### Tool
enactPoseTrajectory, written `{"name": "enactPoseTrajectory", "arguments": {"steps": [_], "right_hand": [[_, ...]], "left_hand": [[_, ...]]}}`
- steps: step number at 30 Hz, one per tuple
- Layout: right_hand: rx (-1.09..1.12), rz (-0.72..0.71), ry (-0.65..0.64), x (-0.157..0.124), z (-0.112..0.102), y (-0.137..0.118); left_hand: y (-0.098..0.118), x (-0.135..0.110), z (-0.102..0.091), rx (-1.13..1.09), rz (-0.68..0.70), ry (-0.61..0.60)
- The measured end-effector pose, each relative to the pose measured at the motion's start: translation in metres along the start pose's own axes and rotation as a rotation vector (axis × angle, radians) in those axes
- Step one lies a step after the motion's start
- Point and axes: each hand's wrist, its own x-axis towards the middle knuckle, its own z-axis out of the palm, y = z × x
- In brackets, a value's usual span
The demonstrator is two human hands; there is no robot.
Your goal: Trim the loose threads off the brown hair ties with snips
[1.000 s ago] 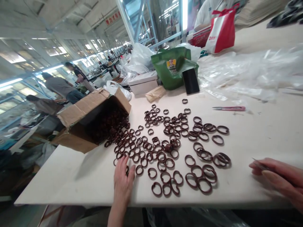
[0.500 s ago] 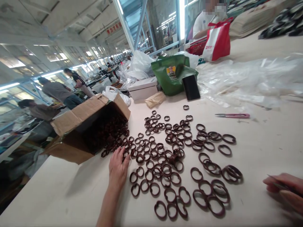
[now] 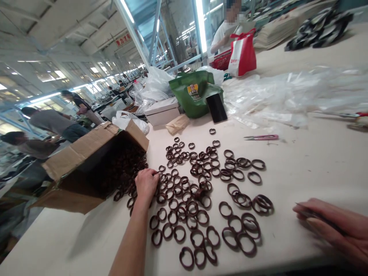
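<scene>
Many dark brown rings (image 3: 179, 233), some with a notch or dent, lie scattered in front of me. A tipped cardboard box (image 3: 82, 151) at the left holds more of them and spills some from its mouth. My left hand (image 3: 146, 187) is at the spilled rings by the box mouth; its fingers bend down and away and are mostly hidden, so its grip does not show. At the right, my right hand (image 3: 330, 222) is closed on a thin, dark pointed tool (image 3: 322, 217), low over the table; its kind is unclear.
Pink-handled thread snips (image 3: 262, 137) lie beyond the rings. Farther back are a green bag (image 3: 191, 94), a phone (image 3: 216, 108), a white box (image 3: 162, 112), clear plastic sheets (image 3: 267, 94) and a red-and-white bag (image 3: 243, 53). Scissors (image 3: 345, 114) lie at right. People work in the background.
My left hand has moved farther over the spilled rings, its fingers now bent out of sight. The camera view has swung right. My right hand still grips the thin tool.
</scene>
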Motion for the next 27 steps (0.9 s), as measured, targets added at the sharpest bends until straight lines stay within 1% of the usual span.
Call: {"name": "enactPoseTrajectory", "arguments": {"steps": [2, 4, 7, 9, 12, 13, 14, 15, 17, 18, 20, 23, 25, 27], "right_hand": [[0.056, -0.085, -0.07, 0.004, -0.005, 0.001], [0.096, -0.114, -0.082, 0.007, -0.009, -0.003], [0.212, -0.037, -0.039, 0.013, -0.012, -0.02], [0.301, 0.048, -0.038, 0.019, -0.014, -0.035], [0.46, 0.186, -0.154, 0.029, -0.014, -0.061], [0.535, 0.237, -0.187, 0.032, -0.013, -0.071], [0.617, 0.265, -0.231, 0.034, -0.011, -0.081], [0.708, 0.276, -0.262, 0.036, -0.008, -0.092], [0.917, 0.273, -0.32, 0.037, -0.002, -0.114], [0.982, 0.269, -0.333, 0.037, 0.001, -0.124], [1.0, 0.252, -0.357, 0.036, 0.006, -0.139], [0.864, 0.189, -0.356, 0.031, 0.007, -0.146], [0.777, 0.148, -0.34, 0.026, 0.005, -0.143], [0.723, 0.12, -0.321, 0.022, 0.001, -0.138]], "left_hand": [[0.007, 0.004, -0.001, -0.011, -0.024, -0.004], [0.016, 0.004, -0.007, -0.049, -0.049, 0.002], [0.038, -0.012, -0.023, -0.155, -0.07, -0.002], [0.061, -0.033, -0.033, -0.308, -0.066, -0.027], [0.104, -0.076, -0.046, -0.684, -0.099, -0.07], [0.119, -0.091, -0.05, -0.776, -0.122, -0.077], [0.134, -0.106, -0.053, -0.826, -0.142, -0.081], [0.148, -0.12, -0.056, -0.828, -0.147, -0.087], [0.172, -0.144, -0.06, -0.775, -0.122, -0.094], [0.182, -0.153, -0.062, -0.745, -0.095, -0.093], [0.194, -0.166, -0.064, -0.702, -0.04, -0.085], [0.199, -0.176, -0.064, -0.704, -0.01, -0.102], [0.199, -0.181, -0.062, -0.757, -0.019, -0.157], [0.198, -0.186, -0.059, -0.878, -0.05, -0.244]]}}
